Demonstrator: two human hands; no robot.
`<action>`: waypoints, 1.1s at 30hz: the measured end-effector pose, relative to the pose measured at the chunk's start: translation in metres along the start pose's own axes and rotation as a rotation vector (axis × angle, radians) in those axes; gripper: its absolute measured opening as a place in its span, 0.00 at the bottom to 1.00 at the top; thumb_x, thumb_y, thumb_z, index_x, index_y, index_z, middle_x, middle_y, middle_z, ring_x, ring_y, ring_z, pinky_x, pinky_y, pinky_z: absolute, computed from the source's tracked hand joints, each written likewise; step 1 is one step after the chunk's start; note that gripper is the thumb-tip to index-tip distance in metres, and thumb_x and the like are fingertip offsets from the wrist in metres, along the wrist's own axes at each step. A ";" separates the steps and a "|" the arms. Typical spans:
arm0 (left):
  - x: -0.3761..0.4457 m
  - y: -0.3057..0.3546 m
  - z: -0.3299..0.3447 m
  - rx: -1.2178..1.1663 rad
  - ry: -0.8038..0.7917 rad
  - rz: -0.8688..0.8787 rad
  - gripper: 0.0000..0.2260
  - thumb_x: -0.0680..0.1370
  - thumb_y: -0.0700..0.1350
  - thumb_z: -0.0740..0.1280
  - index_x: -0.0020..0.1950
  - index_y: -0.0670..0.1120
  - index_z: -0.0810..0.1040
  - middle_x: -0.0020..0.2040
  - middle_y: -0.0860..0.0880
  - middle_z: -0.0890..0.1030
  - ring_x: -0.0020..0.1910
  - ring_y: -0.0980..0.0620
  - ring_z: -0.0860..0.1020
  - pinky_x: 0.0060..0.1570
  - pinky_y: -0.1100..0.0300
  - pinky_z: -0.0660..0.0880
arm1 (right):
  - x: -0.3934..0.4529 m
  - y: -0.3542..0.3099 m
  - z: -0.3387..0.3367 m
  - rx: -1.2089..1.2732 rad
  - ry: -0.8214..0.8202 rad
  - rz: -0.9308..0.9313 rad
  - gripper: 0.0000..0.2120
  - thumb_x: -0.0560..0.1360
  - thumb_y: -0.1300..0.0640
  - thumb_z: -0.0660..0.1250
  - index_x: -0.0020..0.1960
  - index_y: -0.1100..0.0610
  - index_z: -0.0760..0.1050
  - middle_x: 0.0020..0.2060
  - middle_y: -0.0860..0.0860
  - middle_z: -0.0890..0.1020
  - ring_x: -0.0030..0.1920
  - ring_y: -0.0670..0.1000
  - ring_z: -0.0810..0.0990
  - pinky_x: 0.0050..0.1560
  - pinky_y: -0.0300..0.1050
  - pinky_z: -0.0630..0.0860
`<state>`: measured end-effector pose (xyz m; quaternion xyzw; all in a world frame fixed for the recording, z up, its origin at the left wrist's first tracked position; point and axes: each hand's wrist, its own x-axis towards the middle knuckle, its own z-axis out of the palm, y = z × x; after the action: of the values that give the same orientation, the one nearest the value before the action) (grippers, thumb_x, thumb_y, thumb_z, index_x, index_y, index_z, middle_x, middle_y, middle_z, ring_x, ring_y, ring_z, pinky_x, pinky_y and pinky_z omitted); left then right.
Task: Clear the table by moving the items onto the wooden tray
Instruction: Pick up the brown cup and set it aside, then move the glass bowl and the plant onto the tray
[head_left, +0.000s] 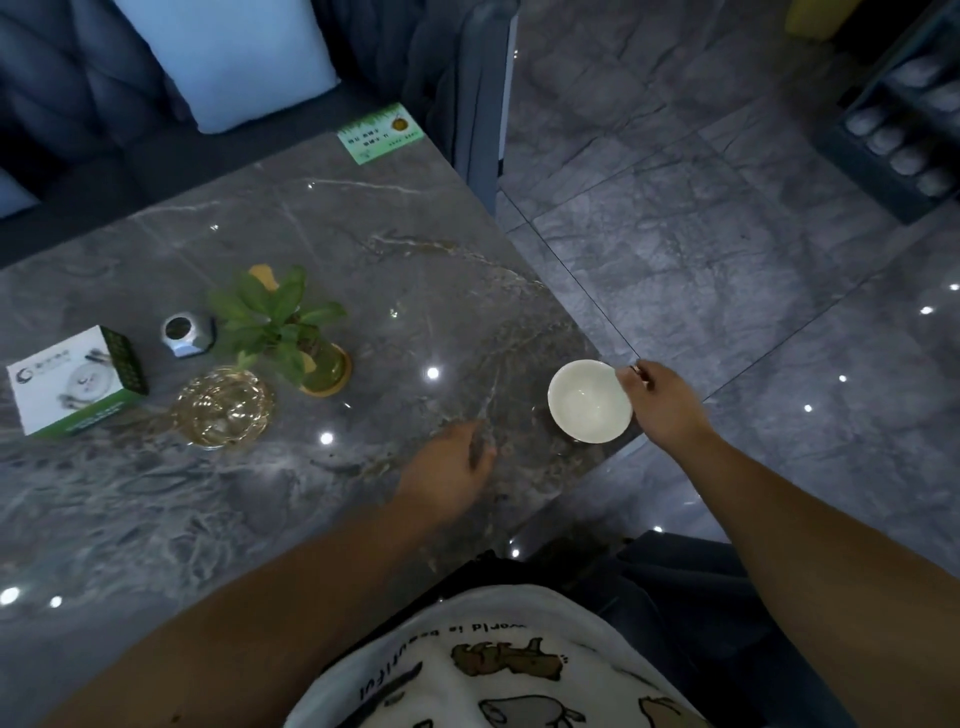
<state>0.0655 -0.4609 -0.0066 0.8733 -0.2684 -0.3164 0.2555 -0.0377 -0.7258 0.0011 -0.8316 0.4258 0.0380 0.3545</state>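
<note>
A white bowl (587, 402) sits near the right edge of the grey marble table (363, 249). My right hand (662, 402) pinches the bowl's right rim with thumb and fingers. My left hand (449, 470) hovers low over the table left of the bowl, blurred, its fingers loosely curled and holding nothing. Further left stand a small potted plant (291, 332), a clear amber glass dish (223, 408), a silver faceted container (187, 335) and a white and green box (78, 382). No wooden tray is in view.
A green card (379, 134) lies at the table's far corner. A dark sofa with a pale cushion (228, 57) runs behind the table. Grey tiled floor (727, 234) lies to the right, with a dark rack (904, 130) at far right.
</note>
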 end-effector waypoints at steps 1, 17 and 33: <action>-0.003 -0.007 -0.004 0.033 0.006 0.003 0.20 0.78 0.54 0.61 0.68 0.48 0.69 0.63 0.43 0.76 0.59 0.43 0.75 0.58 0.51 0.73 | 0.000 0.001 -0.002 -0.020 0.012 0.001 0.19 0.77 0.40 0.56 0.46 0.55 0.73 0.43 0.52 0.78 0.45 0.54 0.76 0.43 0.46 0.68; -0.098 -0.150 -0.083 0.168 0.271 -0.040 0.25 0.75 0.52 0.66 0.68 0.41 0.68 0.65 0.38 0.73 0.63 0.38 0.71 0.62 0.49 0.68 | -0.087 -0.142 0.083 -0.327 0.113 -0.511 0.26 0.77 0.47 0.65 0.66 0.65 0.71 0.64 0.63 0.75 0.66 0.63 0.70 0.68 0.55 0.63; -0.141 -0.247 -0.158 0.230 0.357 -0.050 0.28 0.77 0.58 0.60 0.73 0.45 0.61 0.73 0.43 0.66 0.70 0.44 0.64 0.68 0.51 0.61 | -0.147 -0.234 0.225 -0.247 -0.069 -0.442 0.30 0.76 0.43 0.64 0.70 0.62 0.68 0.66 0.63 0.73 0.68 0.62 0.68 0.68 0.52 0.63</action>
<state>0.1578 -0.1493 0.0050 0.9452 -0.2315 -0.1301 0.1898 0.0944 -0.3951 0.0173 -0.9397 0.2136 0.0401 0.2642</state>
